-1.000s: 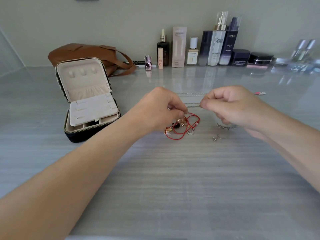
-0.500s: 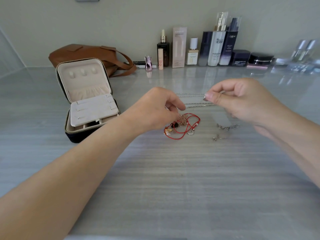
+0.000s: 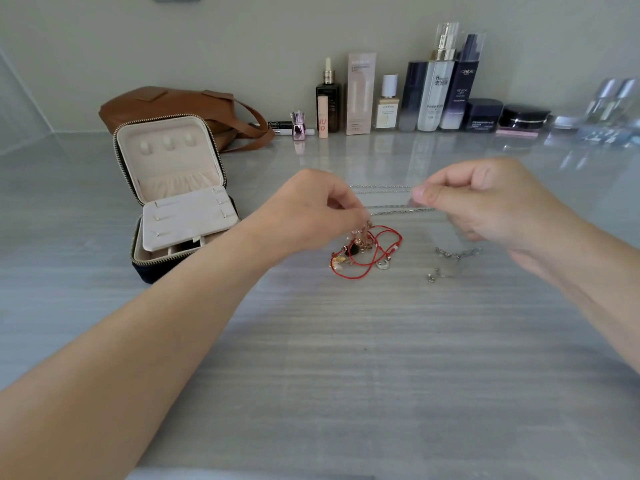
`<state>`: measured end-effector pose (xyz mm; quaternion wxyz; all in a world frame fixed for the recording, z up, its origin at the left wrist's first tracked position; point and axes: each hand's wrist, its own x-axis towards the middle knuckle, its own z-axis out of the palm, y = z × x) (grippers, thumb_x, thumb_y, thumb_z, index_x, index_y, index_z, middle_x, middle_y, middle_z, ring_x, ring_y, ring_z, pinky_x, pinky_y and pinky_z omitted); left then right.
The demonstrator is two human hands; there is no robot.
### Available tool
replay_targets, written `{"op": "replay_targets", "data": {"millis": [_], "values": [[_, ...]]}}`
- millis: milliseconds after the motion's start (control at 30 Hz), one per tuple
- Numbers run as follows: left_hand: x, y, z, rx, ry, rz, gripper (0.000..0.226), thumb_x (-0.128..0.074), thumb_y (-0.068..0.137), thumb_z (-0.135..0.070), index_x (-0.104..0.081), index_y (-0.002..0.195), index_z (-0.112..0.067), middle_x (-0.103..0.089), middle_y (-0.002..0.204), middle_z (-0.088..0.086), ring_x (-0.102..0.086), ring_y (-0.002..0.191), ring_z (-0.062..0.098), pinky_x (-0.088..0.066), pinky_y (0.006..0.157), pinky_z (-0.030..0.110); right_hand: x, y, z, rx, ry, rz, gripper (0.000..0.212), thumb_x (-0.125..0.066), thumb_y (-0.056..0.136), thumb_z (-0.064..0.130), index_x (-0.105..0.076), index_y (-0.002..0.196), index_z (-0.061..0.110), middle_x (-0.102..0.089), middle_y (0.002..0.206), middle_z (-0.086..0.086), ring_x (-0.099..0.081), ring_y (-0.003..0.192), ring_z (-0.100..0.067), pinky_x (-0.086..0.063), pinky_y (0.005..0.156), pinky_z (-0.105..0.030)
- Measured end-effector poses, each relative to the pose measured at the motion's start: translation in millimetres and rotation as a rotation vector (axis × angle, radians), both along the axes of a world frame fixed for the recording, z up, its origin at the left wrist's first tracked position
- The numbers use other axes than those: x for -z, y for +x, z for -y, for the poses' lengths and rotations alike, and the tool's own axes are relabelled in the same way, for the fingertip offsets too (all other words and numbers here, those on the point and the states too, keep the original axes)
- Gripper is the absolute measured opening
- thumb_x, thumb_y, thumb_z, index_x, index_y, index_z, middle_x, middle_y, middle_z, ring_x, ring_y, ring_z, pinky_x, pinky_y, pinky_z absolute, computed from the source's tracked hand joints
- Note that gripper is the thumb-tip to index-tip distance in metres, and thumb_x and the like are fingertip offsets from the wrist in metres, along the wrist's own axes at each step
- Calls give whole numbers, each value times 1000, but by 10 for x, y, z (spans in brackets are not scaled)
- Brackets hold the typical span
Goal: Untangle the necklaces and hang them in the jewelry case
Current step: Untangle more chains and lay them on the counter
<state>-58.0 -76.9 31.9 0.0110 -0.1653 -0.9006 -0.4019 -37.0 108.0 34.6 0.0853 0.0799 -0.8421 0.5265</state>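
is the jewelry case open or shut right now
Open: the jewelry case has its lid standing upright, which shows the cream lining and the inner tray.

The left forearm (image 3: 138, 358) and right forearm (image 3: 595, 282) are bare up to the frame's edge. The left hand (image 3: 311, 209) and right hand (image 3: 485, 199) are bare too. The right thumbnail (image 3: 419, 194) looks short and plain (it is blurred).

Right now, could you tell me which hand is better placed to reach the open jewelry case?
Left, I think: the left hand is nearer the jewelry case, which stands open on that side; the right hand pinches the silver chain farther off.
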Motion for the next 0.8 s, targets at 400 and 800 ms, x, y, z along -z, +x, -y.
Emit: {"op": "replay_targets", "data": {"millis": [400, 800], "values": [[28, 9, -24, 0, -15, -10, 7, -71, 79, -20, -74, 81, -14, -59, 60, -14, -51, 46, -10, -34, 43, 3, -45, 39, 35, -122, -288, 7, 12, -61, 76, 26, -63, 74, 14, -29, 33, 15, -17, 33, -4, -16, 37, -13], [147, -1, -65, 40, -274, -97, 7, -67, 80, -20, -71, 82, -25, -56, 67, -16, -48, 56, -3, -34, 51, 4, -82, 63, -25, -130, -117, -56, 10, -63, 81, 22, -66, 75, 15, -36, 31, 13, -24, 32, -3, -22, 37, -13]]}}
